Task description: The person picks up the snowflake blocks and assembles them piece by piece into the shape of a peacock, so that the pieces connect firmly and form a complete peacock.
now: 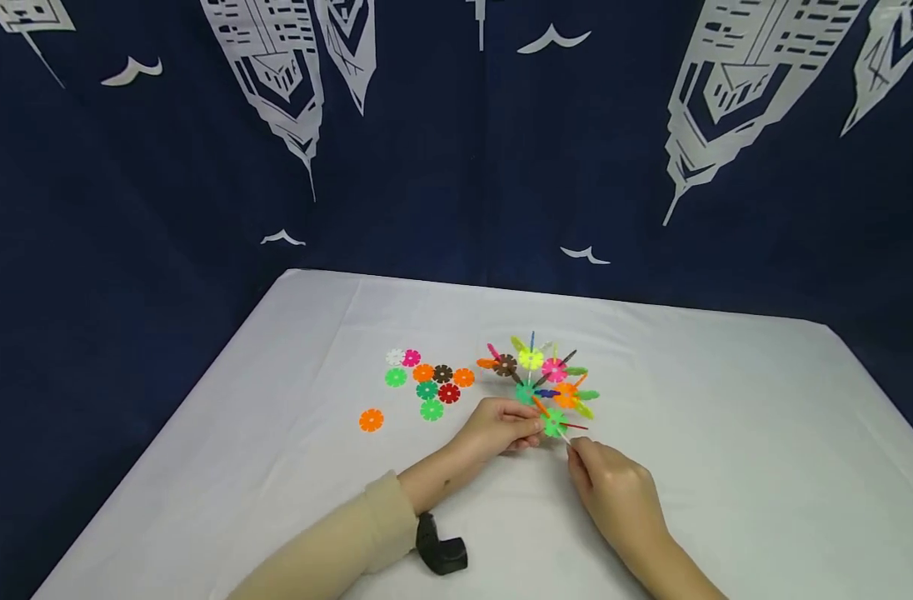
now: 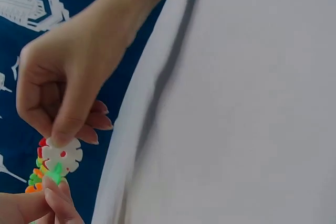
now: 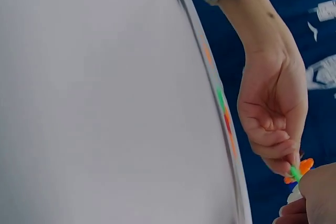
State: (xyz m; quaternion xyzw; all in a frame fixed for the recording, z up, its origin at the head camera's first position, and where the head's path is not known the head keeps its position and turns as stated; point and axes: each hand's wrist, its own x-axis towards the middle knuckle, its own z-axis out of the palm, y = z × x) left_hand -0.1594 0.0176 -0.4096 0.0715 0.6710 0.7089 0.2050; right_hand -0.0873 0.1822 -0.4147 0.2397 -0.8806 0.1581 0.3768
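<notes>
Between both hands is a cluster of notched plastic snowflake discs slotted into one another, among them a yellow disc (image 1: 531,359), a pink disc (image 1: 555,370) and an orange disc (image 1: 566,395). My left hand (image 1: 496,428) pinches the light green disc (image 1: 554,422) at the cluster's near end. From the right, my right hand (image 1: 616,492) pinches a white disc, seen nearly edge-on in the head view. In the left wrist view this white disc (image 2: 72,157) faces the camera, its lower edge against the green disc (image 2: 55,173). How deep the slots engage cannot be told.
Left of the cluster, several loose discs lie on the white tabletop (image 1: 276,517), including a red disc (image 1: 449,393) and a green disc (image 1: 431,409). An orange disc (image 1: 371,420) lies apart from them. A black device (image 1: 439,550) is at the left sleeve. Behind hangs a dark blue curtain (image 1: 441,167).
</notes>
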